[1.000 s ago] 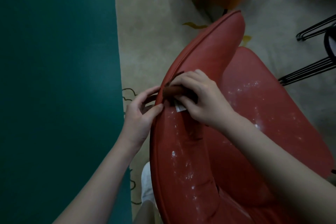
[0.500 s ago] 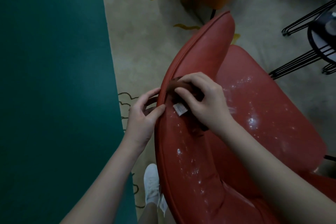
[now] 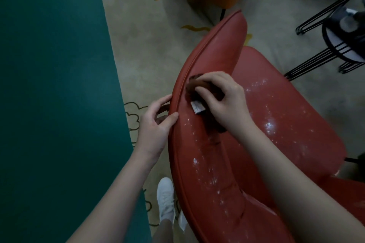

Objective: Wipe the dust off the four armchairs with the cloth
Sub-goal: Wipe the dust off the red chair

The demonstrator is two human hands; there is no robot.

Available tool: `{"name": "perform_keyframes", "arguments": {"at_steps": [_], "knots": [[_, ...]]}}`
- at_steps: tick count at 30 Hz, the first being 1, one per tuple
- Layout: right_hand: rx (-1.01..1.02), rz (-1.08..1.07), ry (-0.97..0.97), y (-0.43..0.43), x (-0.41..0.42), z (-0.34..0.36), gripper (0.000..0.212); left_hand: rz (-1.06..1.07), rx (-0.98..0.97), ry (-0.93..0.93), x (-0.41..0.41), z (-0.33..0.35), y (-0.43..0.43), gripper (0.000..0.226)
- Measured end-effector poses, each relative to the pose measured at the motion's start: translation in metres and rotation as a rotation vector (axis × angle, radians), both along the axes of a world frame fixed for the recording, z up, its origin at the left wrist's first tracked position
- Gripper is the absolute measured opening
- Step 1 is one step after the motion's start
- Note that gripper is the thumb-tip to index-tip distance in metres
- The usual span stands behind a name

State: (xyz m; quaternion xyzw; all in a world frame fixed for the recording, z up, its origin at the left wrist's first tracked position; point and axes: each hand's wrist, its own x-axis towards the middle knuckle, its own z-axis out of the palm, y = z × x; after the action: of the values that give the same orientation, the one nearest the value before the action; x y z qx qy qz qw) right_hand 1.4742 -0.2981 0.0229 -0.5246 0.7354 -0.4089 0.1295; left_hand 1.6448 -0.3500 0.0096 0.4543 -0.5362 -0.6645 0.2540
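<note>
Our right hand curls round the dark cloth, pressing it onto the red armchair back. White dust lies just below and right of that grip. Our left hand pinches the rim beside it, likely to steady the chair.

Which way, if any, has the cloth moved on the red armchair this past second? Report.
Yes, slightly: the cloth in the right hand slid up the back of the red armchair, away from the dust specks.
</note>
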Motion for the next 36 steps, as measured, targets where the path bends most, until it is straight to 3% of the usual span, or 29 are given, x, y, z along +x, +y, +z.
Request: {"name": "perform_keyframes", "arguments": {"at_steps": [6,10,12,17,23,32,36], "knots": [[-0.034,-0.027,-0.029,0.015,0.013,-0.011,0.01,0.03,-0.022,-0.072,-0.017,-0.001,-0.01,0.032],[-0.059,-0.028,-0.143,0.044,0.011,-0.018,0.009,0.011,-0.089,-0.207,-0.041,-0.008,-0.021,0.052],[-0.069,-0.113,-0.213,0.053,0.006,-0.027,0.009,0.012,-0.136,-0.276,-0.048,-0.01,-0.018,0.059],[-0.063,-0.403,-0.557,0.06,-0.007,-0.058,0.01,0.01,-0.275,-0.386,-0.048,-0.01,-0.012,0.053],[-0.054,-0.55,-0.736,0.064,-0.018,-0.115,0.01,0.012,-0.41,-0.483,-0.052,-0.006,-0.009,0.057],[0.155,-0.447,-0.904,0.062,-0.024,-0.216,0.011,0.034,-0.442,-0.503,-0.053,-0.008,-0.008,0.045],[0.245,-0.381,-0.869,0.058,-0.022,-0.253,0.04,0.048,-0.448,-0.491,-0.052,-0.01,-0.007,0.048]]}}
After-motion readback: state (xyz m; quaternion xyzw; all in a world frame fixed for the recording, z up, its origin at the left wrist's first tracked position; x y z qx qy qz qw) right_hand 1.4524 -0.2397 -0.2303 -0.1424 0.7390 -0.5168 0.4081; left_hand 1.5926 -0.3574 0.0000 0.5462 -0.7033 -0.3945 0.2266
